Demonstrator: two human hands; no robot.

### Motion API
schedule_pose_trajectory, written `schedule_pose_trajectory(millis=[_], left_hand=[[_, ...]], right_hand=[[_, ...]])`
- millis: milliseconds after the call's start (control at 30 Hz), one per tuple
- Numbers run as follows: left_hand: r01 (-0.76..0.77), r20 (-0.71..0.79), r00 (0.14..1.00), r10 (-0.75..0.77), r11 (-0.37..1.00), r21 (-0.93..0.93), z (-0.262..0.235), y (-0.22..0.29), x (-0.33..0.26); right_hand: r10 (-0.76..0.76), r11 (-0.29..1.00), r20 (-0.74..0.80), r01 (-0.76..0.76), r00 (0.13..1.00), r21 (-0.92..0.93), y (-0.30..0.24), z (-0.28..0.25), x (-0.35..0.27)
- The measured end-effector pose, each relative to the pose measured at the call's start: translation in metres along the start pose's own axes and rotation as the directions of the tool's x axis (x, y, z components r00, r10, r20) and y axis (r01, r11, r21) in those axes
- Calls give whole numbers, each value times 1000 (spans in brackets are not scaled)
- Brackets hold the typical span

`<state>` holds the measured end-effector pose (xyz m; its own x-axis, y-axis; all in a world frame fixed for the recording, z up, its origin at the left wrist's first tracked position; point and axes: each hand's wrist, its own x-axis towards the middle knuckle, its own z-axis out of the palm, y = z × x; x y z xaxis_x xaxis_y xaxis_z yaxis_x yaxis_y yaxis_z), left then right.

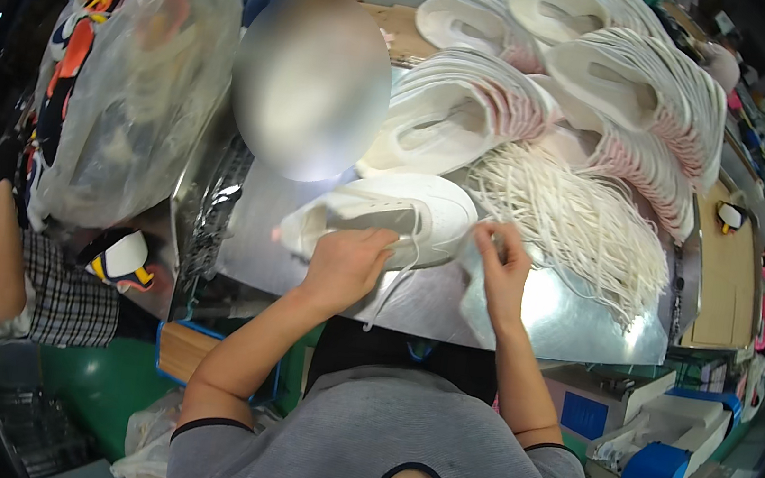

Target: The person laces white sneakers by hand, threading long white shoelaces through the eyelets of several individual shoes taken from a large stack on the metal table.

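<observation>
A white shoe upper point(448, 211) lies on its side on the shiny metal table point(255, 223), toe to the right. My left hand point(348, 268) is closed round its near edge, with the fingers reaching into the opening. A white shoelace point(383, 298) runs through the eyelets and hangs past the table's front edge. Just right of the toe, my right hand point(501, 265) is raised with thumb and fingers pinched together. Whatever it pinches is too small to make out. Beyond it a loose heap of white shoelaces point(575, 229) spreads over the table.
Nested stacks of white shoe uppers point(461, 105) fill the back right. A clear plastic bag point(148, 86) with colourful pieces stands at the left, near another person's arm point(3, 259). A blurred round patch covers the back left. At lower right is a grey-and-blue box point(663, 441).
</observation>
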<state>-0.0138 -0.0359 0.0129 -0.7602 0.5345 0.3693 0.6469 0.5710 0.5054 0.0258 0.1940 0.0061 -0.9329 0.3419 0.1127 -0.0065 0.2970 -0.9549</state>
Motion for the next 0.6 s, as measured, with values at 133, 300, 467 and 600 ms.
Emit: schedule_pose_trajectory(millis=[133, 300, 467, 600], left_hand=[[-33, -22, 999, 33, 999, -2, 4, 18, 6], [-57, -28, 998, 58, 998, 31, 8, 25, 7], [-39, -108, 993, 40, 999, 15, -8, 21, 11], [70, -178, 981, -84, 994, -81, -42, 19, 22]], right_hand=[[207, 948, 289, -265, 935, 178, 6, 12, -28], [293, 757, 490, -512, 821, 406, 0, 18, -25], [218, 798, 570, -481, 793, 364, 1, 13, -40], [115, 987, 744, 6, 658, -158, 10, -34, -90]])
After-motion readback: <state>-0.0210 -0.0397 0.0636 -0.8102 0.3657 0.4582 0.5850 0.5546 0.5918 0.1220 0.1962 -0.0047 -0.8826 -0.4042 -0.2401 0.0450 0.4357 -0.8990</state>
